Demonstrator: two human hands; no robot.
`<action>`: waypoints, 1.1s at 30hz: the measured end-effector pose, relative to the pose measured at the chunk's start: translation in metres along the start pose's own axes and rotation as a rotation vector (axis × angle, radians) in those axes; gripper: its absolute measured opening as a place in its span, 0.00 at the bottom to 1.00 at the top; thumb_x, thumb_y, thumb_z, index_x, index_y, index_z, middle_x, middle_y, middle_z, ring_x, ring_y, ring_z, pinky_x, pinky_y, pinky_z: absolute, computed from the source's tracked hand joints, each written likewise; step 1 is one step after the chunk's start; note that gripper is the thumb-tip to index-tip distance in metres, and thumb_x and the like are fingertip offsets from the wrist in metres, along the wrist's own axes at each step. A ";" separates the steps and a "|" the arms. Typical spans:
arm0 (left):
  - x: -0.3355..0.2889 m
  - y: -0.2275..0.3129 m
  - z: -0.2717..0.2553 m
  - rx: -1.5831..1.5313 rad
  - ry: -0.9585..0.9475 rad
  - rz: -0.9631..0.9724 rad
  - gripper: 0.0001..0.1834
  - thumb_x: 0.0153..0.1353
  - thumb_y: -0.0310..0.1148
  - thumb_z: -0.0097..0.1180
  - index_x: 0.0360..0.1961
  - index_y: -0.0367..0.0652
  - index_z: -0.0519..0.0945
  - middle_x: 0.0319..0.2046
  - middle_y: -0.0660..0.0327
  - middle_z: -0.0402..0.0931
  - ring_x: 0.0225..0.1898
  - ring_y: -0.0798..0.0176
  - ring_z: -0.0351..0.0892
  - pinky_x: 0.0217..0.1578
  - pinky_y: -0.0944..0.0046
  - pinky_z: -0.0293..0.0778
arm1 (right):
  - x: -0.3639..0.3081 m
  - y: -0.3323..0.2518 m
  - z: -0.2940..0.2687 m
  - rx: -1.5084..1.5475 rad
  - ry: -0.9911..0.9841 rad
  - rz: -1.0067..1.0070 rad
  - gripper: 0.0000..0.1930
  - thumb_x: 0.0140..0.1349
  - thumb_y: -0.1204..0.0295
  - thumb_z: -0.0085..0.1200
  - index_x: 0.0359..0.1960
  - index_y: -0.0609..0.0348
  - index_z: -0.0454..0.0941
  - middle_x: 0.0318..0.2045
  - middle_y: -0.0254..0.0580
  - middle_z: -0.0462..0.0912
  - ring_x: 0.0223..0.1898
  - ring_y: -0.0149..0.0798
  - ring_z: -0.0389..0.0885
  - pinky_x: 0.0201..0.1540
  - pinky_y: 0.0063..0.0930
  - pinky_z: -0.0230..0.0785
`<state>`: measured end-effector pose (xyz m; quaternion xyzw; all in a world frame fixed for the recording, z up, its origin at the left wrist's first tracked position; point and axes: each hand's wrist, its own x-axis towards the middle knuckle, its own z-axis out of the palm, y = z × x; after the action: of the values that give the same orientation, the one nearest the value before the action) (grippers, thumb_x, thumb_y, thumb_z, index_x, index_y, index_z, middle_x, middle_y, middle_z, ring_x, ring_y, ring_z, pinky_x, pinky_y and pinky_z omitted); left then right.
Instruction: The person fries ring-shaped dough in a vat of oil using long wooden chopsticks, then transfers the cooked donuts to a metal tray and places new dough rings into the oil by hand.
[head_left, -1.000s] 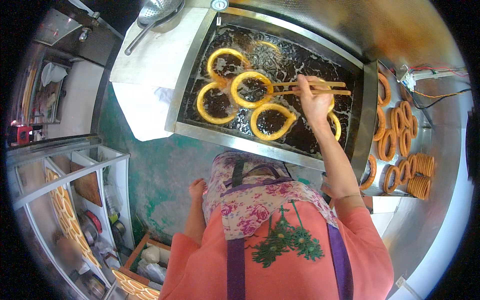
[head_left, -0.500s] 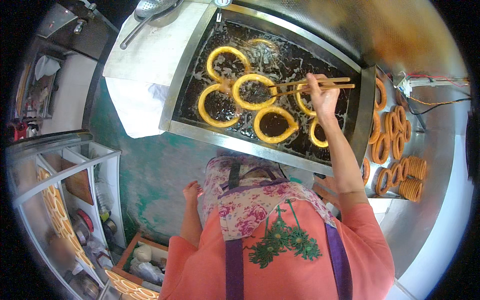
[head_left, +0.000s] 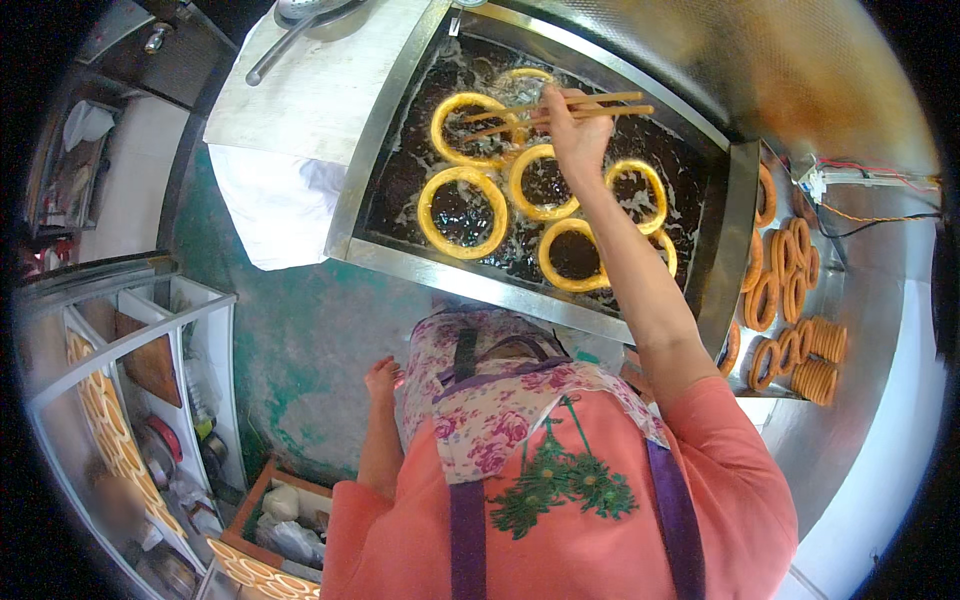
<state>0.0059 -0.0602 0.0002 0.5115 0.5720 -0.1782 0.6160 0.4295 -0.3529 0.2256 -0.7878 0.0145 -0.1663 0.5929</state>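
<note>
My right hand is closed around a pair of long wooden chopsticks, stretched over a rectangular metal fryer of dark oil. The chopstick tips reach across the right rim of a yellow dough ring at the far left. Nearer, another dough ring floats, with a middle ring under my wrist and a right-hand ring beyond my forearm. Partly behind my arm lies a front ring. Low at my side, my left hand has curled fingers; anything inside them is hidden.
Browned rings stand and lie in a metal tray right of the fryer. Cables run along the wall there. A strainer rests on the white-covered surface at left. A shelf unit stands at lower left.
My right hand has moved left and away from me with the chopsticks, from the middle ring to the far-left one. The rings sit farther right in view. My left hand stays low.
</note>
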 end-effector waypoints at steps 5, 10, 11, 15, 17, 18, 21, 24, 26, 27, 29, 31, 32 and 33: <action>0.018 -0.005 -0.012 -0.081 -0.032 0.030 0.14 0.54 0.25 0.52 0.43 0.38 0.77 0.27 0.58 0.77 0.21 0.64 0.77 0.19 0.67 0.74 | 0.005 -0.018 0.021 0.147 0.021 0.133 0.10 0.58 0.73 0.56 0.31 0.72 0.77 0.23 0.49 0.81 0.22 0.36 0.82 0.23 0.25 0.78; 0.040 -0.011 -0.014 -0.055 -0.055 0.023 0.15 0.54 0.24 0.51 0.44 0.38 0.75 0.26 0.59 0.76 0.21 0.65 0.76 0.19 0.67 0.73 | 0.003 -0.071 -0.058 0.044 0.070 0.111 0.10 0.60 0.72 0.54 0.33 0.70 0.77 0.26 0.51 0.81 0.26 0.37 0.83 0.27 0.25 0.81; 0.026 0.002 -0.009 -0.023 -0.051 0.030 0.15 0.54 0.24 0.51 0.44 0.38 0.75 0.25 0.59 0.76 0.20 0.65 0.76 0.19 0.67 0.73 | 0.001 -0.075 -0.084 0.084 0.100 0.050 0.10 0.60 0.71 0.54 0.31 0.70 0.78 0.23 0.50 0.81 0.24 0.36 0.83 0.25 0.25 0.80; 0.028 0.001 -0.009 0.006 -0.095 0.016 0.14 0.54 0.25 0.51 0.43 0.37 0.76 0.25 0.59 0.76 0.19 0.66 0.75 0.18 0.69 0.72 | -0.028 -0.092 -0.165 -0.004 0.258 0.092 0.11 0.60 0.70 0.55 0.29 0.69 0.77 0.23 0.47 0.81 0.23 0.35 0.82 0.26 0.26 0.79; 0.022 0.014 -0.004 0.057 -0.172 0.038 0.14 0.55 0.24 0.50 0.43 0.36 0.75 0.24 0.59 0.76 0.19 0.66 0.74 0.18 0.69 0.71 | -0.049 -0.080 -0.185 -0.061 0.287 0.120 0.10 0.60 0.70 0.56 0.28 0.67 0.77 0.22 0.46 0.81 0.23 0.34 0.82 0.26 0.25 0.78; 0.020 0.021 0.000 0.085 -0.213 0.050 0.13 0.55 0.24 0.50 0.43 0.36 0.75 0.24 0.59 0.75 0.19 0.66 0.74 0.18 0.70 0.71 | -0.059 -0.068 -0.187 -0.046 0.286 0.161 0.09 0.59 0.70 0.56 0.28 0.66 0.77 0.21 0.45 0.81 0.22 0.33 0.81 0.26 0.23 0.76; 0.016 0.035 0.017 0.168 -0.164 0.064 0.13 0.56 0.24 0.50 0.44 0.36 0.75 0.24 0.59 0.75 0.19 0.65 0.74 0.18 0.68 0.72 | -0.089 -0.031 -0.170 0.035 0.257 0.145 0.09 0.59 0.71 0.56 0.28 0.66 0.77 0.24 0.44 0.81 0.22 0.32 0.80 0.24 0.22 0.74; 0.007 0.052 0.031 0.186 -0.203 0.084 0.13 0.56 0.24 0.50 0.44 0.36 0.76 0.25 0.59 0.75 0.20 0.64 0.75 0.19 0.67 0.73 | -0.118 -0.025 -0.150 -0.033 0.231 0.112 0.09 0.60 0.71 0.56 0.28 0.66 0.78 0.26 0.42 0.81 0.25 0.32 0.79 0.26 0.24 0.72; 0.005 0.059 0.036 0.163 -0.227 0.081 0.14 0.56 0.24 0.50 0.44 0.36 0.76 0.25 0.58 0.75 0.21 0.64 0.75 0.19 0.66 0.73 | -0.134 -0.023 -0.144 -0.138 0.227 0.064 0.09 0.60 0.72 0.55 0.28 0.66 0.79 0.24 0.41 0.80 0.26 0.32 0.78 0.29 0.25 0.71; 0.005 0.061 0.038 0.152 -0.238 0.077 0.14 0.56 0.24 0.50 0.44 0.36 0.76 0.26 0.58 0.75 0.21 0.63 0.75 0.20 0.66 0.74 | -0.142 -0.020 -0.143 -0.094 0.231 -0.014 0.09 0.60 0.71 0.55 0.28 0.65 0.79 0.24 0.41 0.80 0.27 0.32 0.78 0.30 0.25 0.71; 0.005 0.061 0.040 0.184 -0.228 0.096 0.14 0.55 0.24 0.50 0.44 0.36 0.76 0.26 0.58 0.76 0.21 0.63 0.75 0.20 0.66 0.74 | -0.154 -0.029 -0.145 -0.063 0.238 0.027 0.09 0.60 0.71 0.55 0.28 0.66 0.78 0.25 0.41 0.81 0.27 0.32 0.78 0.30 0.25 0.71; 0.002 0.062 0.042 0.213 -0.250 0.123 0.14 0.55 0.24 0.50 0.44 0.36 0.76 0.26 0.58 0.76 0.21 0.63 0.76 0.20 0.66 0.74 | -0.158 -0.035 -0.161 -0.057 0.267 0.027 0.09 0.60 0.71 0.54 0.28 0.66 0.78 0.24 0.42 0.81 0.27 0.33 0.79 0.30 0.25 0.72; -0.003 0.063 0.042 0.225 -0.274 0.138 0.14 0.55 0.24 0.50 0.44 0.37 0.76 0.26 0.58 0.76 0.21 0.64 0.75 0.20 0.66 0.74 | -0.158 -0.042 -0.174 -0.057 0.297 0.005 0.08 0.61 0.72 0.54 0.28 0.65 0.78 0.24 0.42 0.81 0.26 0.33 0.79 0.30 0.24 0.72; -0.006 0.063 0.041 0.237 -0.298 0.152 0.14 0.56 0.25 0.50 0.44 0.37 0.76 0.26 0.58 0.76 0.21 0.64 0.75 0.20 0.66 0.74 | -0.155 -0.055 -0.189 0.009 0.329 0.068 0.08 0.61 0.71 0.54 0.29 0.64 0.78 0.24 0.42 0.81 0.26 0.32 0.80 0.29 0.24 0.74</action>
<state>0.0767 -0.0708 0.0255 0.5900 0.4094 -0.2708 0.6410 0.2204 -0.4782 0.2852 -0.7462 0.1372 -0.2731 0.5914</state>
